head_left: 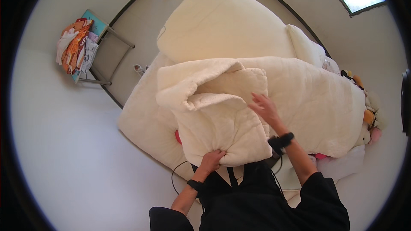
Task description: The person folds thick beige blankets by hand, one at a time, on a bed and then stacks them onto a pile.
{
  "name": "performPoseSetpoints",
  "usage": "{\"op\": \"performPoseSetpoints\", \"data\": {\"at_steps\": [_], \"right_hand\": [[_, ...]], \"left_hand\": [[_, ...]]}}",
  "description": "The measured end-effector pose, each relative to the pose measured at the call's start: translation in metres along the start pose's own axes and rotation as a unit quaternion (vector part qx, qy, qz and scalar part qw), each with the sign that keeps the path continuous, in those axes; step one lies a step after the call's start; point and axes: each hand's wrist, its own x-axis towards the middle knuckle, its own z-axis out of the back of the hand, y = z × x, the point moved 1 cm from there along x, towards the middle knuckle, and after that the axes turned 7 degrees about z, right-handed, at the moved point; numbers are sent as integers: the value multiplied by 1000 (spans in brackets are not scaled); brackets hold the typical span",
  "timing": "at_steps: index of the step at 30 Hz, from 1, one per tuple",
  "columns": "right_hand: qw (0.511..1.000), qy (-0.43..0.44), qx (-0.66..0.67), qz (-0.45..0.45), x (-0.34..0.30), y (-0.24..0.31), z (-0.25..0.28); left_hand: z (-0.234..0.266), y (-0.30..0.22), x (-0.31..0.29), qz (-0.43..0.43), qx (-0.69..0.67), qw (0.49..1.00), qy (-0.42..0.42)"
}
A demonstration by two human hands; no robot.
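Observation:
A thick cream quilt (222, 130) lies in front of me, folded over on itself, with a raised, gaping fold on its far side. My left hand (211, 161) is closed on its near edge, and the cloth puckers around the fingers. Over the quilt's right side, my right hand (264, 108) has its fingers apart and holds nothing. Whether its fingertips touch the cloth I cannot tell. Beneath is a cream mattress (141, 113). Another long cream quilt (317, 102) stretches away to the right. Both my wrists wear black bands.
Behind the quilts sits a large, puffy cream bundle (227, 21) beside a pillow (305, 45). Plush toys (371, 119) crowd the right end. At the left, a chair (122, 38) carries piled clothes (76, 47). Shoes (139, 69) are on the floor by the mattress. A thin black cable (172, 177) loops near my left wrist.

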Motion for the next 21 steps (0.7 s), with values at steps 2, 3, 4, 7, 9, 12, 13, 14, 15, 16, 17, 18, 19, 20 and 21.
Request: {"op": "performPoseSetpoints", "data": {"at_steps": [2, 3, 4, 7, 9, 12, 13, 14, 15, 16, 17, 18, 19, 20, 21], "right_hand": [[979, 7, -149, 136, 29, 44, -34], [969, 13, -175, 175, 41, 63, -48], [967, 37, -170, 184, 52, 82, -62], [966, 62, -184, 172, 80, 96, -95], [965, 70, -189, 165, 91, 105, -96], [972, -12, 217, 83, 95, 140, -63], [982, -28, 180, 57, 87, 163, -30], [979, -43, 201, -5, 78, 162, -5], [930, -67, 358, -51, 69, 131, 6], [919, -100, 371, -90, 68, 115, 14], [906, -141, 378, -125, 65, 97, 28], [907, -146, 374, -126, 59, 60, 26], [948, -203, 198, -141, 48, 1, 14], [956, -249, 18, -153, 40, -32, 7], [956, -248, 21, -154, 38, -32, -4]], "left_hand": [[0, 3, -5, 9, 10, 1000, 0], [-1, 4, -6, 10, 16, 1000, -1], [0, 5, -10, 14, 19, 1000, -2], [-5, 0, -5, 9, 26, 1000, 4], [-4, 1, -10, 3, 33, 999, -4], [15, 6, -47, 19, 1, 998, -56], [27, 3, -59, 22, -2, 998, -55], [41, -4, -69, 30, -12, 998, -47], [53, -9, -79, 40, -19, 998, -38], [57, -13, -84, 42, -20, 998, -37], [57, -22, -81, 19, -39, 997, -56], [55, -30, -76, -4, -56, 996, -74], [55, -37, -66, -16, -58, 994, -86], [49, -36, -59, -22, -60, 994, -83], [41, -29, -57, -9, -42, 996, -82]]}}
